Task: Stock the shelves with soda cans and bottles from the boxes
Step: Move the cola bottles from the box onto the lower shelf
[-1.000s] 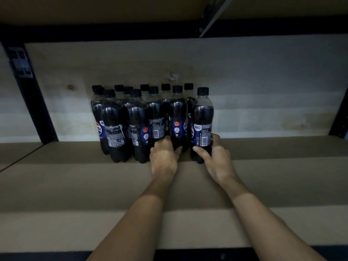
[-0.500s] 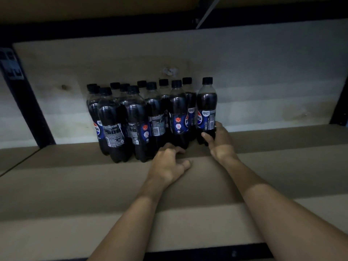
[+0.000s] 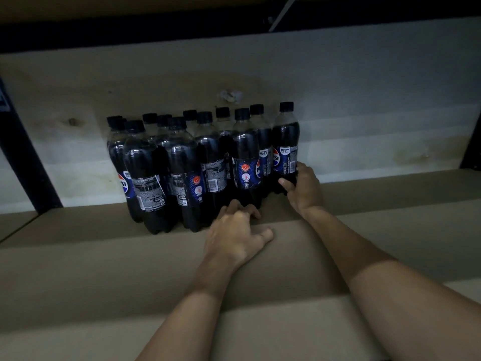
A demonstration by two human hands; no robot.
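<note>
Several dark cola bottles (image 3: 182, 168) with black caps and blue labels stand clustered on a brown shelf board (image 3: 104, 256), close to the pale back wall. My right hand (image 3: 303, 188) grips the base of the rightmost bottle (image 3: 285, 149), which stands upright at the cluster's right end. Resting on the shelf just in front of the cluster, my left hand (image 3: 236, 230) has its fingers spread and its fingertips close to a front bottle (image 3: 246, 165). It holds nothing.
A dark upright post (image 3: 23, 162) of the rack stands at the left. The underside of the upper shelf (image 3: 182, 11) hangs low overhead. The board stretches on to the right of the bottles, toward another dark post (image 3: 472, 142).
My right hand pushed the rightmost bottle back toward the wall, level with the rear row. My left hand let go of a front bottle and drew back onto the shelf.
</note>
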